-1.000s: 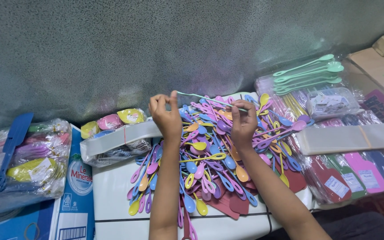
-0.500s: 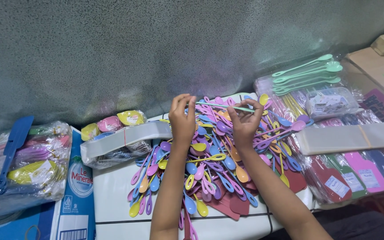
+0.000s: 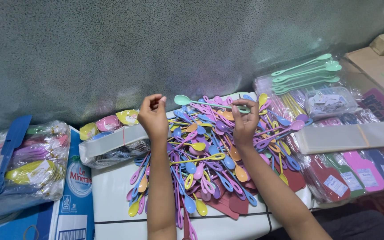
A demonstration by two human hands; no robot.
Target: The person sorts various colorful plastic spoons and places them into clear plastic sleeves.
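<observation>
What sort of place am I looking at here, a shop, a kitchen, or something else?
Probably a small packing or wholesale workspace for plastic kitchenware, not a kitchen. A loose heap of pastel plastic spoons covers the white table, stacks of clear plastic sleeves lie beside it, and bagged plastic spatulas sit at the right.

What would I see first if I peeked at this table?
A big heap of colourful spoons fills the middle of the table. Above it, the right hand pinches a mint spoon, while the left hand is raised beside it. At far left, a blue spatula lies on a bag.
</observation>
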